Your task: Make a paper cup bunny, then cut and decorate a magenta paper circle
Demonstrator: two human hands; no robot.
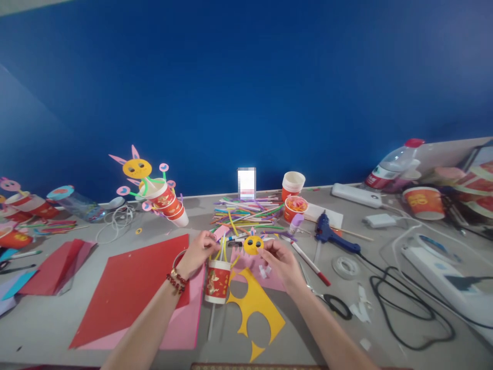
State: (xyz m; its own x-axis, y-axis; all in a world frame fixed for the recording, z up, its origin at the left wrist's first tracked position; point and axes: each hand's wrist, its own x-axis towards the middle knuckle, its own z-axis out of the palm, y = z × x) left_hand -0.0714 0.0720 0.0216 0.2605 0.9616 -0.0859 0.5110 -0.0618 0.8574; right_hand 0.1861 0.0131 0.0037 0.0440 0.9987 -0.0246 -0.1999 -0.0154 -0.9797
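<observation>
My right hand [283, 261] pinches a round yellow foam face [253, 245] with two dark eyes and small pink ears. Closed at the fingertips, my left hand [201, 251] grips a yellow pipe cleaner at the top of a red-and-white paper cup [217, 281]. White and yellow stems rise from the cup's mouth, and a pale stick [211, 322] shows below its base. Right of the cup lies a yellow foam sheet [265, 306] with round holes cut out. Beneath my left forearm are a red sheet [134, 288] and a pink sheet [181, 329].
A finished cup figure with a yellow face [137, 168] stands back left. Pipe cleaners [246, 213] lie piled at the back. On the right are a blue glue gun [335, 236], a tape roll [345, 266], scissors [338, 307], a red-capped marker [311, 263], black cable [393, 303] and a bottle [393, 164].
</observation>
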